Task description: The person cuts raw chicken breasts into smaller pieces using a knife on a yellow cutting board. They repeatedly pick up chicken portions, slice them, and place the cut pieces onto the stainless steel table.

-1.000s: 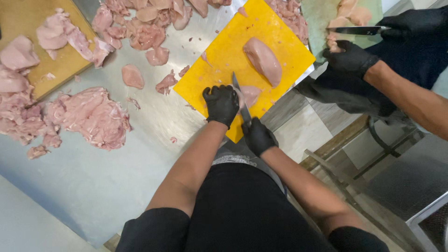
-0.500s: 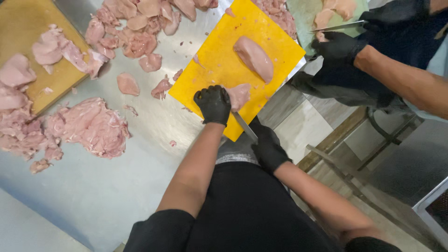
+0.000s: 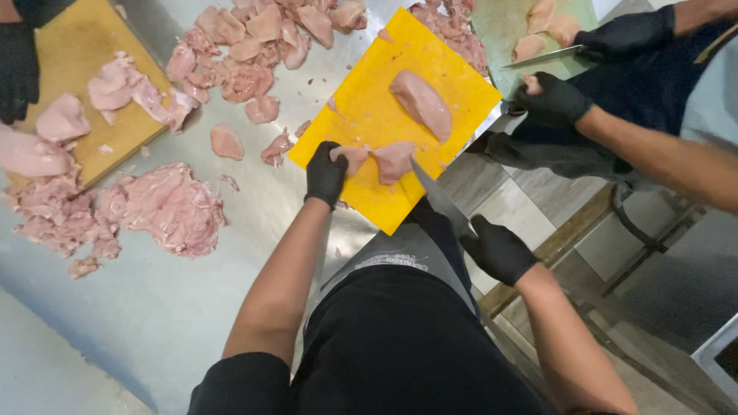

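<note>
My left hand [image 3: 325,174], in a black glove, grips a small cut piece of raw chicken [image 3: 353,157] at the near edge of a yellow cutting board [image 3: 369,100]. A second cut piece [image 3: 394,161] lies right beside it. A whole chicken breast [image 3: 421,103] rests further up the board. My right hand [image 3: 498,249], also gloved, holds a long knife [image 3: 440,200] off the board's corner, blade pointing toward the cut pieces.
The steel table [image 3: 154,323] carries piles of raw chicken [image 3: 165,206] at left and more pieces [image 3: 246,46] at the top. A wooden board [image 3: 84,84] lies at left with another person's gloved hand [image 3: 17,65]. A co-worker at right holds a knife [image 3: 546,56].
My right hand drew the knife back off the board to the right. The piece under my left hand now lies in two parts, and my left hand grips the left one.
</note>
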Demonstrator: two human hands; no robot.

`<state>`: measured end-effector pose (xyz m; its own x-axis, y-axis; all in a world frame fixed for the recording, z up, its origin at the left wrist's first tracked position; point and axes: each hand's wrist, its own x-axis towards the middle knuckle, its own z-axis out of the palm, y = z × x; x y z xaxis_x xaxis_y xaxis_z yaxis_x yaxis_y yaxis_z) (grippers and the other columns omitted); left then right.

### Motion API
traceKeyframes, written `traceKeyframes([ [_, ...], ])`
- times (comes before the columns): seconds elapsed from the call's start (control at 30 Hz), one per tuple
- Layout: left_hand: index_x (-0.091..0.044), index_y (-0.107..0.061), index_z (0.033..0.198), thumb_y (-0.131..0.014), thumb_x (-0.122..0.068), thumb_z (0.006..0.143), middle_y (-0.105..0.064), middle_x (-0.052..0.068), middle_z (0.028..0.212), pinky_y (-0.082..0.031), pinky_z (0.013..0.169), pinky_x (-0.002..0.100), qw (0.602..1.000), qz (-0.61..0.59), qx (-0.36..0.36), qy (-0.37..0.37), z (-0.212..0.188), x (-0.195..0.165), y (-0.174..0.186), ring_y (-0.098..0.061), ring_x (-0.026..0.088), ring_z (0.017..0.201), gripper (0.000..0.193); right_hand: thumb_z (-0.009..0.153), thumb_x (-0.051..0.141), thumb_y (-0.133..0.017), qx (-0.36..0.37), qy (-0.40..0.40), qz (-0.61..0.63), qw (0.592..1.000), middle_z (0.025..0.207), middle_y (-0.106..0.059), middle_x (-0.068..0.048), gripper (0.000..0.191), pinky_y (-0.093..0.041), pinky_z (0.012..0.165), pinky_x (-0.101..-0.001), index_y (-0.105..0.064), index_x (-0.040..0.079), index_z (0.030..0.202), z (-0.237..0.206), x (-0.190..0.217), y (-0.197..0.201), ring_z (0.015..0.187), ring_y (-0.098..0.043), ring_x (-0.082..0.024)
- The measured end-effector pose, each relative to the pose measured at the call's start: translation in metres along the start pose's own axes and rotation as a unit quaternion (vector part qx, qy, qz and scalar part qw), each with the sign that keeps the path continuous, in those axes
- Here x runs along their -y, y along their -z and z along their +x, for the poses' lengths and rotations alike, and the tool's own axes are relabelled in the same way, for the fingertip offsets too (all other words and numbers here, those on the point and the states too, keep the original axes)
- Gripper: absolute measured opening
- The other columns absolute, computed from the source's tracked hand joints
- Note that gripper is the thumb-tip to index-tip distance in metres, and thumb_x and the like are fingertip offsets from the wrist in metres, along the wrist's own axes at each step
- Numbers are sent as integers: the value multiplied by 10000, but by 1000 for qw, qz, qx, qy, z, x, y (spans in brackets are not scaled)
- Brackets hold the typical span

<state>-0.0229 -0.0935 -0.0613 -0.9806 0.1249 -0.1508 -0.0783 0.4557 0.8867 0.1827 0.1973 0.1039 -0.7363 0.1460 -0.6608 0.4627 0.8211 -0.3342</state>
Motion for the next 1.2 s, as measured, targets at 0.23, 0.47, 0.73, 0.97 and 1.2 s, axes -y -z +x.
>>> traceKeyframes([
  [0.23,-33,-657,1137,-624,-184,859,-718,184,1005,-561,793,406,995,-50,60,68,-23,2,20,-708,369,879,318,964,219,-618,-182,185,65,964,1026,-709,-265,260,-543,737,-530,-552,103,1188,48,64,-66,886,-695,-458],
  [0.47,-21,-705,1133,-652,-235,885,-731,219,1083,-538,898,407,998,53,-3,-21,-32,23,2,-697,389,1019,332,987,207,-595,-271,234,136,924,933,-704,-207,368,-531,697,-519,-518,-4,1279,74,59,-111,797,-685,-427],
  [0.73,0,-688,1148,-630,-265,894,-745,208,1081,-551,910,391,999,-25,-17,39,-35,28,3,-728,362,1014,372,1012,287,-587,-94,29,262,960,979,-707,-217,310,-522,778,-497,-600,36,1193,79,77,-94,926,-682,-403],
  [0.97,12,-719,1155,-609,-254,918,-742,225,1103,-540,921,393,997,79,-6,15,-34,25,8,-712,364,1027,372,964,285,-557,-123,-79,266,953,922,-723,-187,254,-523,747,-529,-628,129,1150,69,94,-72,836,-673,-428],
  [1.2,16,-701,1117,-568,-216,937,-761,188,1037,-566,914,371,998,-40,-54,-20,-33,41,34,-740,304,964,322,980,313,-624,-118,108,41,986,809,-689,-207,288,-527,679,-555,-564,57,1095,66,80,-45,763,-682,-445],
])
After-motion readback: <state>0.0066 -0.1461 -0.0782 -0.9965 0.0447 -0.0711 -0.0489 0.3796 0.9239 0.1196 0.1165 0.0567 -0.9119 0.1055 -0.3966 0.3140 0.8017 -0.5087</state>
